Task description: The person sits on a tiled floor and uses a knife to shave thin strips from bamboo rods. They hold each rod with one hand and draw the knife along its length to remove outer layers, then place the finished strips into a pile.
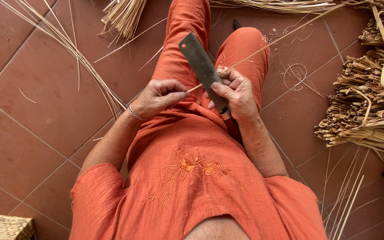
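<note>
My right hand grips the handle of a flat, dark, rectangular-bladed knife, blade pointing up and away over my lap. My left hand pinches the near end of a long thin pale cane strip between thumb and fingers. The strip runs from my left fingertips across the blade's edge, under my right thumb, and off to the upper right. Both hands rest over my orange-trousered thighs. A beaded bracelet circles my left wrist.
Terracotta floor tiles surround me. Loose cane strands fan across the left floor, a cut bundle lies at top. Heaps of dried fibre bundles fill the right. A woven basket corner sits bottom left. Curled shavings lie right of my knee.
</note>
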